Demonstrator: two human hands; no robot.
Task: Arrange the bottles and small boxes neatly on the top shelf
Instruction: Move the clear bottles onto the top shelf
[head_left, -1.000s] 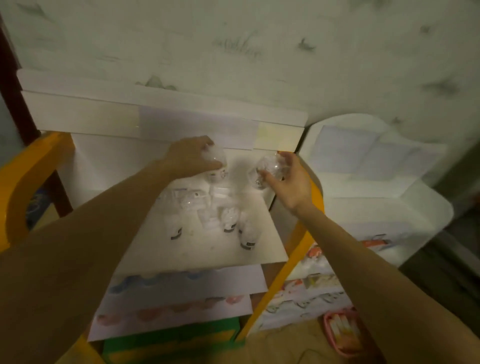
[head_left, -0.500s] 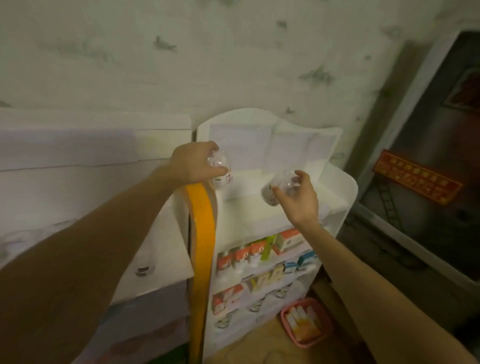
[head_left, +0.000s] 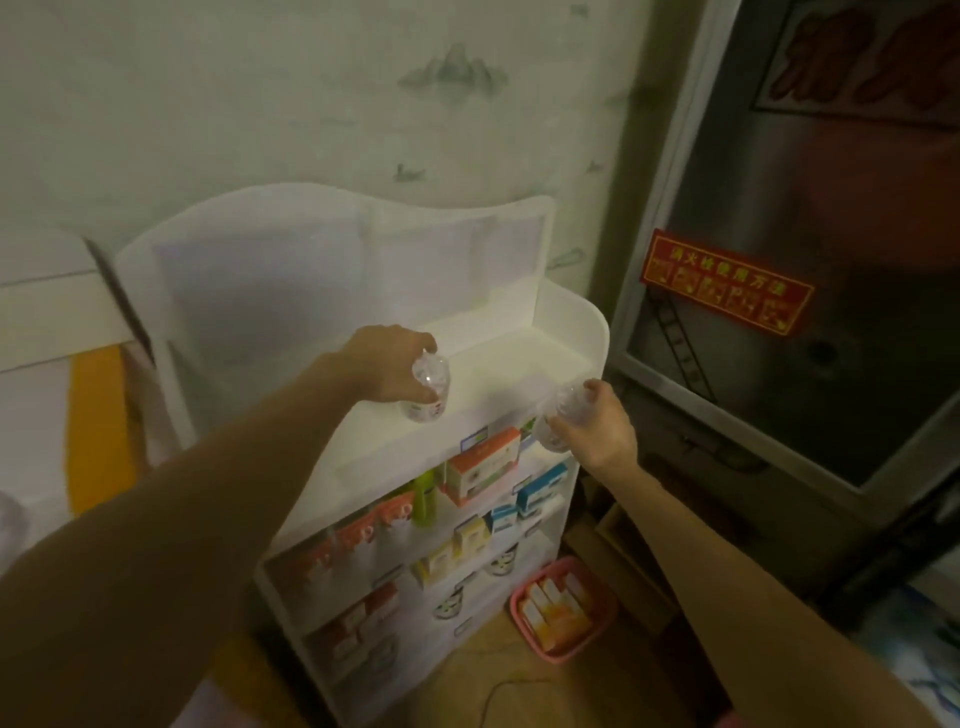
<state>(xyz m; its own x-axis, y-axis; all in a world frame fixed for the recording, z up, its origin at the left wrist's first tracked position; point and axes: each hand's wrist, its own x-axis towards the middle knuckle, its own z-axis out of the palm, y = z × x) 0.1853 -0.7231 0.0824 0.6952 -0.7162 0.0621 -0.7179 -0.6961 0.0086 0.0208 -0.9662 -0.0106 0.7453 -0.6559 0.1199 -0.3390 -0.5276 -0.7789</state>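
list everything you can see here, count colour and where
clear bottle in left hand: 1, clear with white label, low over the top shelf
clear bottle in right hand: 1, clear, at the shelf's front right corner
white shelf unit: 1, white, against the wall, top shelf bare
small boxes: many, orange, blue, yellow and red, on the lower shelves
green bottle: 1, green, second shelf among the boxes
pink basket: 1, pink, on the floor right of the unit, holds packets
red sign: 1, red with yellow print, on the metal door at right
yellow-edged unit: 1, white and yellow, at left
left hand: 1, grip closed on its bottle
right hand: 1, grip closed on its bottle
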